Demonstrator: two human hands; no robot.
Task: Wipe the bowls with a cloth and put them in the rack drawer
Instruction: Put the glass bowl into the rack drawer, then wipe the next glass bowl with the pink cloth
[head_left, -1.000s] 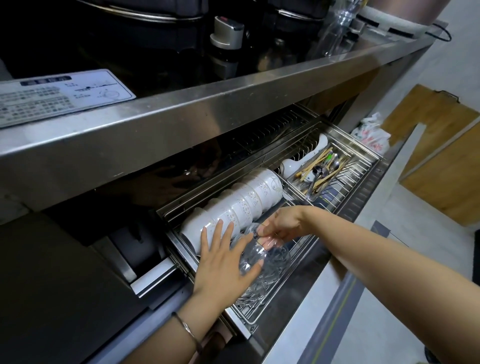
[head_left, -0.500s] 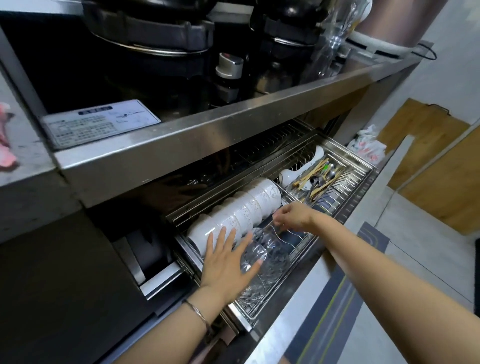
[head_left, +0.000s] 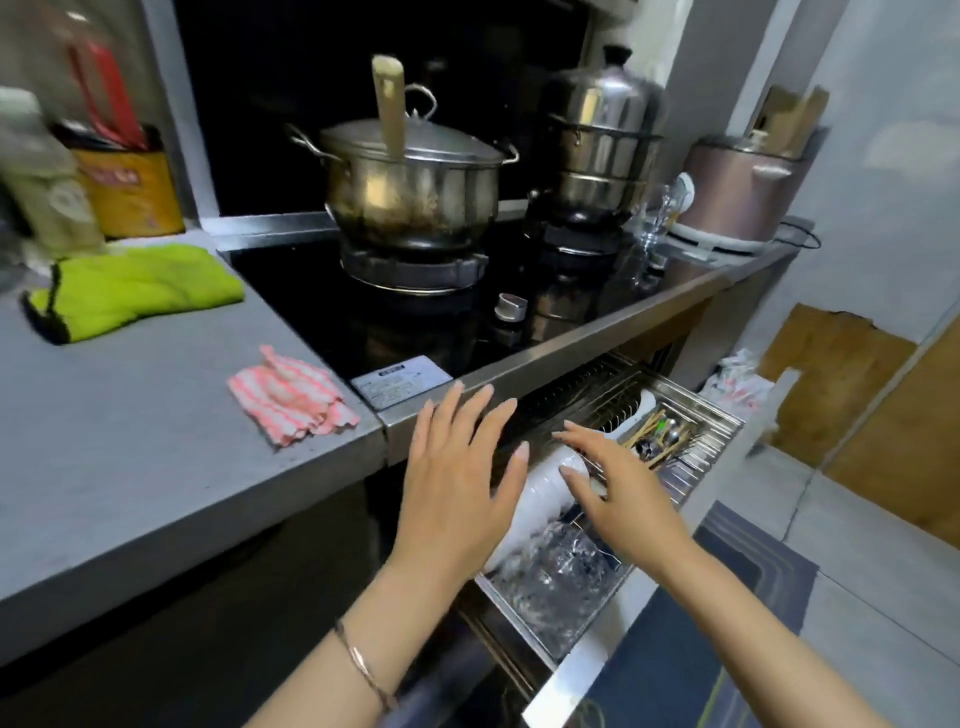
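Left hand (head_left: 457, 483) held flat, fingers spread, right hand (head_left: 618, 488) likewise splayed and empty, both over pulled-out stainless wire rack drawer (head_left: 722, 418), glossy white ceramic bowls (head_left: 540, 499) rowed inside beside clear faceted glass bowls (head_left: 561, 566), crumpled pink-checked cloth (head_left: 291, 405) lay on matte grey worktop (head_left: 130, 467).

Left hand (head_left: 457, 499) (spread, empty) above drawer (head_left: 725, 417).

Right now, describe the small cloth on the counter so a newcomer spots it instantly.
Start at the grey counter left of the black stove top. Near the stove's front left corner lies a small crumpled cloth. It is pink-and-white striped, unlike the larger lime-green cloth farther back.
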